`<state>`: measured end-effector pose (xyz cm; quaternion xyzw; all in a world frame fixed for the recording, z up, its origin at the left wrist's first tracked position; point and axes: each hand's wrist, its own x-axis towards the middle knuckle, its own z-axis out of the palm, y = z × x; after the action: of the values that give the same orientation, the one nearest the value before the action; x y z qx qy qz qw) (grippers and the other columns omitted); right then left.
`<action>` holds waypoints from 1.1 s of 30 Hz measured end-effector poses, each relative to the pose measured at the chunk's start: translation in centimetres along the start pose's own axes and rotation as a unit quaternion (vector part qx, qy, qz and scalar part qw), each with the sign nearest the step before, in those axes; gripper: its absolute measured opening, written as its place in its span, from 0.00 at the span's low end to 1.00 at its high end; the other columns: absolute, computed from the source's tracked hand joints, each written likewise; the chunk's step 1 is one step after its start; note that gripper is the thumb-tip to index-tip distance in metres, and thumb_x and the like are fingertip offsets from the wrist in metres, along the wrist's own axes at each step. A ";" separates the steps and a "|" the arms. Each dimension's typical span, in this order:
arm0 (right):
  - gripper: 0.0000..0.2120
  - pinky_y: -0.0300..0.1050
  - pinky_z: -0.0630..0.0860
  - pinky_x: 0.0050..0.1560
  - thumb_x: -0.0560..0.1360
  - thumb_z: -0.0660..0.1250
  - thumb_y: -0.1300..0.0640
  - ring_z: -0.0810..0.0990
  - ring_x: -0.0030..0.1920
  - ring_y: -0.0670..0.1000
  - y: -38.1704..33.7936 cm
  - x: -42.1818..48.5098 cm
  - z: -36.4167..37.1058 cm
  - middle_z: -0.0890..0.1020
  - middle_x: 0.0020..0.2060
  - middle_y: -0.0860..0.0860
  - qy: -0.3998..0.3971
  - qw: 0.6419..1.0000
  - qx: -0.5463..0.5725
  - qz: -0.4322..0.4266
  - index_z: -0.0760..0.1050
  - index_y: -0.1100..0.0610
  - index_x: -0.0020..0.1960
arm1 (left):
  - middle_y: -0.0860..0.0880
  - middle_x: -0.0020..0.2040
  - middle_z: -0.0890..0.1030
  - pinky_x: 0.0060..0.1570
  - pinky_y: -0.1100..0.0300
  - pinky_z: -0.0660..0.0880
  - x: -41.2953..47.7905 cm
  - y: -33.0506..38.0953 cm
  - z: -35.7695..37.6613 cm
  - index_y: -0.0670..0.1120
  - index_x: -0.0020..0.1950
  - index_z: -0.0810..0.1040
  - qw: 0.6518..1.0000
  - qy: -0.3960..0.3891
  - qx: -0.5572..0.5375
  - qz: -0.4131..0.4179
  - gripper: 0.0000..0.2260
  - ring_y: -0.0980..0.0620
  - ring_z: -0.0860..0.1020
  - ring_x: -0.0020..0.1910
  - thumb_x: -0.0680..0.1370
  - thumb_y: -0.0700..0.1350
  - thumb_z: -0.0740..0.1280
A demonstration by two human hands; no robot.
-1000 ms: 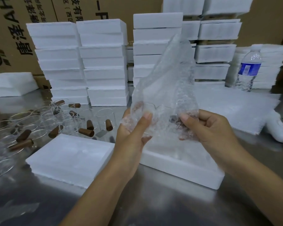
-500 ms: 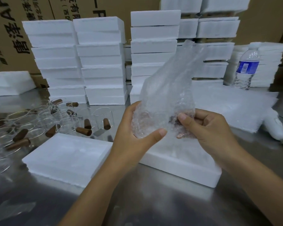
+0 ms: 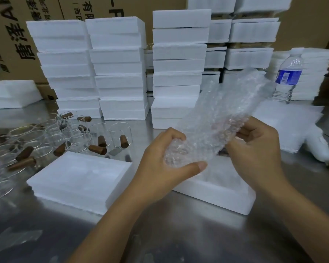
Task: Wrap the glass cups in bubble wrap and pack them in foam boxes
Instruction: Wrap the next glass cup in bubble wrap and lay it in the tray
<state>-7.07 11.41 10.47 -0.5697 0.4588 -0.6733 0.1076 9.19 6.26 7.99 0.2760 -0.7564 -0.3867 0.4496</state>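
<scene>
Bubble wrap [image 3: 213,126] lay rolled into a long, loose tube between the person's two hands, held in the air above the open foam box [image 3: 217,196] at the middle of the tabletop [image 3: 179,234]; its long axis ran on a slant, the lower end near and to the left, the upper end pointing up, away and to the right toward the water bottle [image 3: 288,76]; the plastic was clear and cloudy-white, crinkled, its bubbles catching the light, and the far end looked slack; what sat inside I could not make out. The left hand [image 3: 160,168] gripped the lower end, fingers [image 3: 174,134] curled over the top and thumb pressed along the underside; the right hand [image 3: 254,149] held the roll about midway, fingers [image 3: 258,126] curled round its right side. A flat foam slab [image 3: 78,179] lay just beside the box on the left; glass cups [image 3: 120,135] with brown wooden handles stood and lay crowded further left; stacks of white foam boxes [image 3: 120,69] rose behind, against cardboard cartons [image 3: 13,35].
</scene>
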 end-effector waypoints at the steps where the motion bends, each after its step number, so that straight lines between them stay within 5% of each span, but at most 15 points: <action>1: 0.15 0.34 0.78 0.39 0.71 0.70 0.65 0.82 0.42 0.43 -0.2 -0.2 0.1 0.84 0.39 0.42 -0.011 1.000 0.005 -0.009 0.80 0.45 0.41 | 0.52 0.48 0.80 0.42 0.59 0.77 0.0 0.0 0.1 0.60 0.44 0.71 1.000 0.002 0.005 0.004 0.18 0.52 0.80 0.45 0.61 0.57 0.76; 4: 0.13 0.40 0.77 0.38 0.73 0.67 0.64 0.81 0.42 0.47 -0.5 -0.4 0.5 0.83 0.40 0.45 -0.062 0.996 -0.043 -0.050 0.79 0.45 0.43 | 0.52 0.46 0.79 0.40 0.62 0.75 0.2 -0.1 0.1 0.60 0.43 0.72 1.000 0.019 0.016 0.014 0.18 0.53 0.80 0.43 0.60 0.58 0.76; 7: 0.13 0.30 0.70 0.39 0.74 0.61 0.62 0.77 0.42 0.40 -0.6 -0.6 0.8 0.78 0.39 0.43 -0.132 0.987 -0.056 -0.067 0.77 0.44 0.43 | 0.56 0.49 0.80 0.47 0.54 0.78 0.3 -0.2 0.1 0.61 0.49 0.72 0.999 0.033 0.026 0.024 0.21 0.56 0.80 0.49 0.61 0.56 0.76; 13: 0.10 0.28 0.72 0.46 0.76 0.62 0.62 0.75 0.50 0.38 -0.1 -0.2 0.6 0.76 0.52 0.48 -0.181 0.980 -0.073 0.028 0.77 0.51 0.53 | 0.66 0.54 0.77 0.48 0.74 0.72 -0.1 -0.2 0.5 0.69 0.59 0.66 0.997 0.033 0.053 0.054 0.28 0.65 0.77 0.54 0.65 0.56 0.76; 16: 0.12 0.25 0.71 0.46 0.76 0.64 0.63 0.76 0.50 0.35 0.0 -0.3 0.5 0.79 0.51 0.46 -0.177 0.981 -0.053 0.058 0.75 0.54 0.58 | 0.63 0.57 0.75 0.52 0.73 0.71 -0.2 -0.2 0.4 0.65 0.63 0.69 0.992 0.014 0.094 0.078 0.25 0.64 0.74 0.58 0.68 0.58 0.73; 19: 0.10 0.29 0.74 0.43 0.74 0.65 0.65 0.77 0.46 0.39 0.1 -0.5 0.8 0.79 0.48 0.49 -0.157 0.983 -0.064 0.064 0.76 0.54 0.52 | 0.59 0.59 0.75 0.56 0.64 0.72 -0.1 -0.4 0.4 0.61 0.64 0.71 0.991 0.002 0.103 0.080 0.25 0.60 0.74 0.61 0.68 0.55 0.74; 22: 0.10 0.28 0.72 0.40 0.73 0.66 0.64 0.75 0.43 0.38 0.0 -0.5 0.8 0.78 0.44 0.48 -0.095 0.993 -0.061 0.030 0.75 0.49 0.44 | 0.59 0.55 0.74 0.52 0.69 0.71 0.0 -0.4 0.3 0.62 0.59 0.73 0.991 0.025 0.112 0.070 0.23 0.62 0.74 0.56 0.66 0.57 0.74; 25: 0.08 0.29 0.72 0.48 0.74 0.66 0.56 0.76 0.49 0.39 -0.2 -0.5 0.7 0.78 0.46 0.41 -0.050 0.997 -0.041 -0.037 0.72 0.45 0.51 | 0.58 0.50 0.74 0.45 0.74 0.70 0.1 -0.4 0.2 0.64 0.52 0.73 0.992 0.046 0.107 0.053 0.19 0.63 0.75 0.50 0.64 0.57 0.75; 30: 0.12 0.32 0.71 0.52 0.72 0.63 0.43 0.76 0.53 0.39 -0.7 -1.2 0.8 0.76 0.49 0.34 -0.106 0.982 -0.089 -0.129 0.69 0.41 0.55 | 0.58 0.51 0.74 0.46 0.74 0.70 0.0 -0.4 0.2 0.59 0.57 0.76 0.993 0.032 0.099 0.049 0.22 0.61 0.75 0.51 0.65 0.59 0.73; 33: 0.10 0.42 0.75 0.50 0.72 0.64 0.43 0.78 0.49 0.44 -0.6 -1.4 1.0 0.77 0.46 0.38 -0.090 0.974 -0.139 -0.153 0.74 0.45 0.51 | 0.57 0.52 0.74 0.47 0.76 0.68 -0.1 -0.5 0.2 0.61 0.57 0.74 0.990 0.028 0.119 0.063 0.22 0.63 0.74 0.53 0.65 0.58 0.73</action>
<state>-5.50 12.16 9.95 -0.7005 0.4441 -0.5575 -0.0364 9.11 6.12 7.53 0.2904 -0.7998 -0.2569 0.4582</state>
